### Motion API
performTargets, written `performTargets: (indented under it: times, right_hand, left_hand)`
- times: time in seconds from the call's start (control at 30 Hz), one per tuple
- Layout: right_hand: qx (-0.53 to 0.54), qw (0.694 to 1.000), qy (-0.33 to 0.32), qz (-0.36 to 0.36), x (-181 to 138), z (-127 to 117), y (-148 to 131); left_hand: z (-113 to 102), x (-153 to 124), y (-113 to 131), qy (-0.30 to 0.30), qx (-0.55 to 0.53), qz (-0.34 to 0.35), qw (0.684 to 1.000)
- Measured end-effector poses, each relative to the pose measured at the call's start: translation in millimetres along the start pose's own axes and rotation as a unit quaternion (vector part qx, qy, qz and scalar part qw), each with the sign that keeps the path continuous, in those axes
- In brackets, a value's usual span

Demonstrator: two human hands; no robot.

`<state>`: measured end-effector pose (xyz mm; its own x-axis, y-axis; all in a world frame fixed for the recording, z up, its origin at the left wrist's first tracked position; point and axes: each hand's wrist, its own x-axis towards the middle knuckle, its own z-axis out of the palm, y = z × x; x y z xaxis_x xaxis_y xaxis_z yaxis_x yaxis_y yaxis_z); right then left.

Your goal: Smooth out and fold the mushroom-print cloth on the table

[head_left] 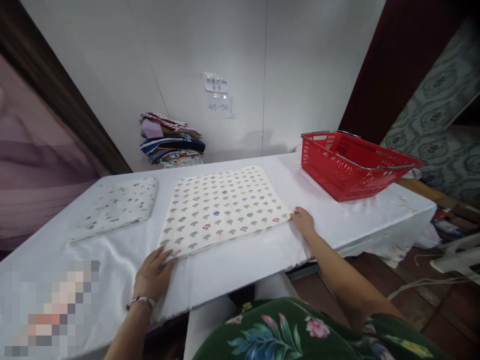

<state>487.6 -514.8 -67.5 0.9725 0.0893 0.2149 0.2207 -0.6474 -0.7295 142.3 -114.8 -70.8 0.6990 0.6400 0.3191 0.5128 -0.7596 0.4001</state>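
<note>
A cream cloth [225, 207] printed with small mushrooms lies folded into a flat rectangle in front of me. At its near left corner, my left hand [153, 270] rests with its fingers laid on the edge, apart from one another. The near right corner is between the fingertips of my right hand [303, 220], which look pinched together. Further left lies a second folded cloth [122, 205], white with small dark marks, untouched by either hand.
A white-covered table [243, 265] carries everything. On its right stands a red plastic basket [348, 172] with metal handles. A stack of folded fabrics [172, 142] sits at the back against the wall, left of two paper notes [217, 95]. A white stool [459, 257] is at right.
</note>
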Motion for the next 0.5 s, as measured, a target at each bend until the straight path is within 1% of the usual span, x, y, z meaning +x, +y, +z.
performTargets:
  times: [0.13, 0.23, 0.37, 0.5]
  right_hand:
    - [0.039, 0.999, 0.012, -0.004, -5.0, -1.0, 0.3]
    - [0.071, 0.997, 0.018, -0.006, -5.7, -3.4, -2.2]
    - [0.091, 0.996, 0.01, -0.008, 2.8, -6.0, -8.5]
    - [0.063, 0.998, -0.006, -0.019, 10.1, -5.0, -10.0]
  left_hand:
    - [-3.8, -1.0, 0.3, 0.011, -0.039, -0.013, 0.999]
    - [-10.5, -1.7, 5.7, 0.019, -0.046, -0.046, 0.998]
    - [-21.7, -3.0, 17.4, 0.002, -0.021, -0.094, 0.995]
    - [-30.2, -4.4, 27.1, -0.009, 0.015, -0.145, 0.989]
